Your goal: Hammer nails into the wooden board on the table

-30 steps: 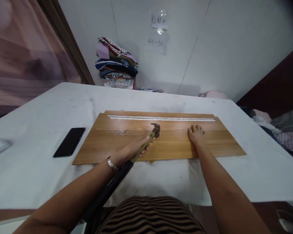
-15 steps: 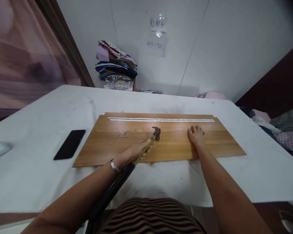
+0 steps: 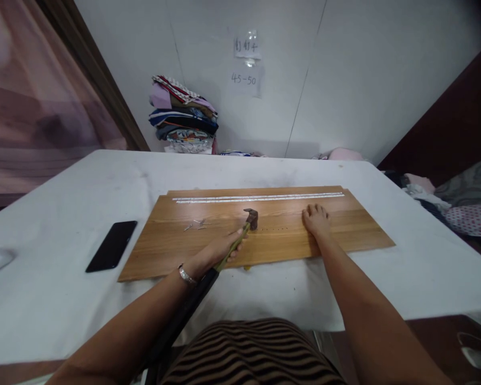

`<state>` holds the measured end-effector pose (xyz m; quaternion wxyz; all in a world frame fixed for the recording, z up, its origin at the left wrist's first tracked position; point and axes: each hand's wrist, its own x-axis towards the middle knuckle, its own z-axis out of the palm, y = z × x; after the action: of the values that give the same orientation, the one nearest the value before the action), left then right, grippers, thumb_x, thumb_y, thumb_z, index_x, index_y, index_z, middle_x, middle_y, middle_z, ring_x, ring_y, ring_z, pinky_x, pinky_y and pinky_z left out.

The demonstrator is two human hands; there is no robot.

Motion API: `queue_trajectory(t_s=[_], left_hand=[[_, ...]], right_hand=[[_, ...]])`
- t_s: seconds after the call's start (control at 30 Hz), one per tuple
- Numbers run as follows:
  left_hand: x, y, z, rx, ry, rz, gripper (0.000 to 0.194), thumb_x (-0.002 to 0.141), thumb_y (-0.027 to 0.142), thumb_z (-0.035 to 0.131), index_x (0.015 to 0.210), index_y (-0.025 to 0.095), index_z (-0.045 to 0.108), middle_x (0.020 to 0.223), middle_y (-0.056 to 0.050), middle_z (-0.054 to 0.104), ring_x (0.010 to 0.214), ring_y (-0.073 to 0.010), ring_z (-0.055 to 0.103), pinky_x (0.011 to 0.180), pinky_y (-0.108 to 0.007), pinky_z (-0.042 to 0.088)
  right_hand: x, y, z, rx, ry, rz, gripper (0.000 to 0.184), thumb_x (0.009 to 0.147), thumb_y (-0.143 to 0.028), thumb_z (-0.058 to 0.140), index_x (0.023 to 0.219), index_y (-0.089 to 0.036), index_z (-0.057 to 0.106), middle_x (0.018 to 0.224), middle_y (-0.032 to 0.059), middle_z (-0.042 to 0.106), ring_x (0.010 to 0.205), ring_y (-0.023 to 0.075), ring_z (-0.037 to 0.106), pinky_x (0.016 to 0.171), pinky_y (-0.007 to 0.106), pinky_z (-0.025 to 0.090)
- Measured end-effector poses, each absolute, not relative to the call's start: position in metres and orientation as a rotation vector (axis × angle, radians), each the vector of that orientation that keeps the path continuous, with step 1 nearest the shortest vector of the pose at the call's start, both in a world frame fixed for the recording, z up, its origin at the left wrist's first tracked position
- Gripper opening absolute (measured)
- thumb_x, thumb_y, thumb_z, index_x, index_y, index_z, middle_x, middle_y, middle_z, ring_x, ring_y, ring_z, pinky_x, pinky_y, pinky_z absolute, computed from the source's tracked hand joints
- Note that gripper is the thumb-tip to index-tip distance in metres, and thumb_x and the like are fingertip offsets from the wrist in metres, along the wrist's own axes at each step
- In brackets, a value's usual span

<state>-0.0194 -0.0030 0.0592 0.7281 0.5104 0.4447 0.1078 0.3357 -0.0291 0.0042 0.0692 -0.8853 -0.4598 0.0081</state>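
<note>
My left hand (image 3: 224,247) is wrapped round the upper handle of a claw hammer (image 3: 252,219). The hammer's head rests on or just above a wooden board (image 3: 356,227), at the left end of a row of several small nail heads (image 3: 276,229). Behind my hand the dark grip runs back along my left forearm. My right hand (image 3: 316,219) lies on the board to the right of that row, fingers apart and holding nothing. Several loose nails (image 3: 196,225) are scattered on the board's left part.
Two white strips (image 3: 260,197) run along the board's far edge. A black phone (image 3: 111,247) lies left of the board on the white-covered table (image 3: 64,299). Folded clothes (image 3: 184,115) are stacked by the wall, beneath handwritten paper signs (image 3: 246,79).
The camera view has turned slightly, so the whole scene sits a little differently. Both hands and the hammer keep about the same places on the board.
</note>
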Motion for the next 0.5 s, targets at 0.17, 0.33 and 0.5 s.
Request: queue_trajectory(t_s=[0.17,0.33,0.5], left_hand=[[-0.0177,-0.0063,0.0665,1.096,1.027,0.245,0.064,0.088,0.074,0.054,0.121,0.019,0.058,0.07,0.006,0.047,0.053,-0.0079,0.032,0.051,-0.024,0.024],[-0.0175,-0.0073,0.0668,1.111,1.038,0.236,0.06,0.09,0.071,0.054,0.12,0.019,0.059,0.068,0.006,0.047,0.052,-0.0078,0.031,0.05,-0.024,0.023],[-0.018,-0.0051,0.0689,1.107,1.002,0.253,0.065,0.089,0.073,0.054,0.124,0.019,0.058,0.068,0.007,0.046,0.052,-0.0078,0.03,0.049,-0.023,0.023]], right_hand=[[0.3347,-0.0297,0.0045,-2.653,-1.381,0.015,0.051,0.104,-0.041,0.03,0.137,-0.018,0.061,0.154,0.0168,0.052,0.142,0.0304,0.043,0.115,0.048,0.031],[0.3355,-0.0287,0.0032,-2.658,-1.377,0.03,0.05,0.104,-0.041,0.03,0.136,-0.019,0.062,0.153,0.0165,0.053,0.141,0.0303,0.043,0.114,0.048,0.032],[0.3354,-0.0293,0.0031,-2.644,-1.381,0.018,0.05,0.104,-0.041,0.03,0.135,-0.019,0.063,0.152,0.0158,0.053,0.142,0.0299,0.042,0.115,0.049,0.031]])
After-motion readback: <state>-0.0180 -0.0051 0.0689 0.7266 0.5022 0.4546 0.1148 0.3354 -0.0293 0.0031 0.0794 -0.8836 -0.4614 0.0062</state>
